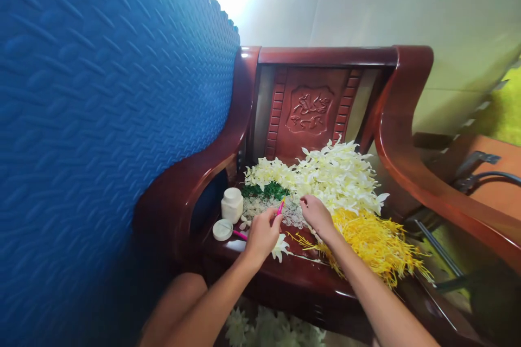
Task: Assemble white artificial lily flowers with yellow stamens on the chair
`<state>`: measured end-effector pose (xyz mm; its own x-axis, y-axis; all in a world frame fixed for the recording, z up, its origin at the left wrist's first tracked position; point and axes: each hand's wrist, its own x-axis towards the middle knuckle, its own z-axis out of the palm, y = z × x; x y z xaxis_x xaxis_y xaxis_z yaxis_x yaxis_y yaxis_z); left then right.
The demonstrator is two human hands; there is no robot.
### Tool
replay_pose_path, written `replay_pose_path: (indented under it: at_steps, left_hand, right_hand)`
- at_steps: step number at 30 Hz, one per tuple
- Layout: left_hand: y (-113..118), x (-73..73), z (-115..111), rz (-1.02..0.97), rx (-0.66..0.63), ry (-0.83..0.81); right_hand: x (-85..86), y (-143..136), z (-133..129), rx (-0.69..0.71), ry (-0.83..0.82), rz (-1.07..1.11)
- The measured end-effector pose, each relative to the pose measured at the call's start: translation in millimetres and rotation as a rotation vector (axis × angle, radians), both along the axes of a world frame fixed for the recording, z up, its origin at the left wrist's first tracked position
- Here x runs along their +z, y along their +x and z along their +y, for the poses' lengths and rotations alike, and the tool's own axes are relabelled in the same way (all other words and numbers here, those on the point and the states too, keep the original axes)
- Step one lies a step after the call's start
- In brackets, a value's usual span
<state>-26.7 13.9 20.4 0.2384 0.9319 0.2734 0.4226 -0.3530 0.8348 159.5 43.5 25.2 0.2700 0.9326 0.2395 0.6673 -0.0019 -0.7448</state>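
The left grip [261, 235] pinches a slim pink tool [280, 207], yellow at its tip, likely light and stiff, best held along its shaft, above the glossy dark-red wooden seat [285, 275]; the right grip [319, 218] is pressed together, any contents unclear; beyond, heaped white artificial flowers [338, 173] look soft, easily bent, best taken by their centres

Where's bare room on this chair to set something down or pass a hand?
Bare: tops of left armrest and right armrest; also the seat's front strip, between left forearm and yellow strands, in front of the loose white flower. A hand might pass there.
Crowded: white flower pile at the back, jar and lid at left.
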Motion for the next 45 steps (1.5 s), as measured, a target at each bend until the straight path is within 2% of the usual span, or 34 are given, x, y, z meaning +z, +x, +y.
replay_pose_path:
  at_steps: [4,8,14,19,23,26,31,34,36,40,42,45]
  left_hand:
    - [1,7.3,24,0.032,-0.094,0.031]
    - [4,10.9,37,0.04,-0.123,0.035]
    - [13,13.3,32,0.017,-0.148,0.095]
    - [16,16.2,24,0.06,-0.138,0.157]
    - [16,20.3,16,0.146,-0.084,0.244]
    - [18,23.2,8,0.225,-0.025,0.297]
    - [25,27.2,-5,0.338,0.029,0.368]
    - [27,30.3,-10,0.365,0.04,0.391]
    - [27,32.3,-12,0.359,0.046,0.379]
    - [24,35.0,-14,0.306,0.035,0.298]
    - [20,36.0,-14,0.261,0.004,0.258]
    - [14,37.4,-18,0.191,-0.034,0.214]
  right_hand:
    - [-2.4,18,1,0.019,-0.039,0.039]
    - [4.7,1,-12,0.073,0.005,0.115]
    - [24.3,-17,-33,0.083,0.238,0.057]
    - [28.4,-14,-43,0.136,0.267,-0.054]
    - [32.6,-17,-52,0.187,0.214,-0.105]
    - [36.5,-18,-57,0.202,0.13,0.097]
    - [38.5,-12,-62,0.227,-0.047,0.686]
    - [39.2,-9,-65,0.222,-0.083,0.867]
    - [41.3,-10,-69,0.232,-0.092,0.845]
    - [48.6,-12,-77,0.35,-0.082,0.543]
    - [52.0,-9,-80,0.373,-0.055,0.463]
    - [54.6,-4,-78,0.187,0.049,0.548]
